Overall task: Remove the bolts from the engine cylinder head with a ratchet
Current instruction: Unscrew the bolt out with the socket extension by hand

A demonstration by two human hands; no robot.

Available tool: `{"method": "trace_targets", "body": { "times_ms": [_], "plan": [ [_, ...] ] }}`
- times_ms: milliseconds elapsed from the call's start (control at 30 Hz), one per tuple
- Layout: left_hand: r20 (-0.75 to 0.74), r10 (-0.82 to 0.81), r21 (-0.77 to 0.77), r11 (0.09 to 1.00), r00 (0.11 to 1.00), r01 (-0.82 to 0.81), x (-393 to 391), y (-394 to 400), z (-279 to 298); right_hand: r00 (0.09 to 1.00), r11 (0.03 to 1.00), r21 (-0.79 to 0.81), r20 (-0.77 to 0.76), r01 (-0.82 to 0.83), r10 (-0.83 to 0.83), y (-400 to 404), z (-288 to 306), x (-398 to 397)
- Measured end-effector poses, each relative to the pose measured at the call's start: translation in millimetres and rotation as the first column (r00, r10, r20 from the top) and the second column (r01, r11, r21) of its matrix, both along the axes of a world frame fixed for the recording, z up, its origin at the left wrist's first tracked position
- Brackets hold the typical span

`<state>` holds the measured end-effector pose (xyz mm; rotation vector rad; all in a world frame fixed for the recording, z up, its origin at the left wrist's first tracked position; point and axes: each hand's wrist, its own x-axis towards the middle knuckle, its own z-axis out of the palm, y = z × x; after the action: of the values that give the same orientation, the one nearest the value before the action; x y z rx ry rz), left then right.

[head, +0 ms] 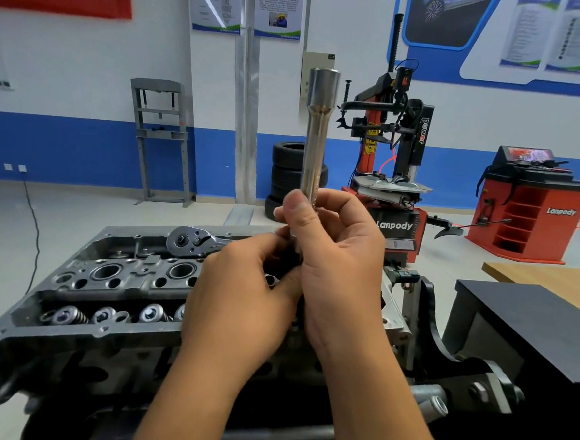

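Socket extension held upright above the cylinder head

Right hand (334,257) grips the upright extension (316,135); left hand (243,285) pinches its lower end. Ratchet (194,240) lies on the cylinder head (105,282), nearer the left hand.

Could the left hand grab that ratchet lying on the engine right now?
Probably yes. The ratchet lies uncovered on the engine, just beyond the left hand, but that hand is busy at the long socket.

Both forearms reach in from 6 o'clock, bare. Right hand (334,254) curled, thumb up toward 12, gripping upright socket extension (316,135). Left hand (242,292) curled at its base, fingertips hidden.
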<state>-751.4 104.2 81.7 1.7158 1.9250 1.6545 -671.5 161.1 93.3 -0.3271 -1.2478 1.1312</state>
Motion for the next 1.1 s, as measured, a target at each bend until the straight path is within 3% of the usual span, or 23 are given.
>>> {"method": "trace_targets", "body": {
  "times_ms": [167,433,633,933,1100],
  "plan": [
    [0.020,-0.092,-0.029,0.995,0.996,0.092,-1.4,-1.4,2.8,0.999,1.000,0.025,0.031,0.004,-0.005,3.1,-1.4,-0.2],
    [-0.010,0.088,0.000,0.996,0.996,-0.088,1.4,1.0,-2.6,1.000,1.000,0.001,0.018,-0.018,0.018,2.1,-0.8,-2.5],
    [-0.003,-0.083,-0.032,0.996,0.997,0.083,-0.6,0.2,0.9,1.000,1.000,0.021,0.009,0.004,-0.004,3.0,-1.7,-2.1],
    [-0.008,0.031,0.000,1.000,0.999,-0.031,1.5,1.9,-0.7,1.000,1.000,0.012,0.010,-0.007,0.007,2.1,-1.3,-2.7],
    [0.027,-0.126,-0.026,0.992,0.992,0.126,-2.1,0.4,0.6,1.000,0.999,0.049,0.016,0.006,-0.007,3.9,-2.1,-2.3]
  ]
}}
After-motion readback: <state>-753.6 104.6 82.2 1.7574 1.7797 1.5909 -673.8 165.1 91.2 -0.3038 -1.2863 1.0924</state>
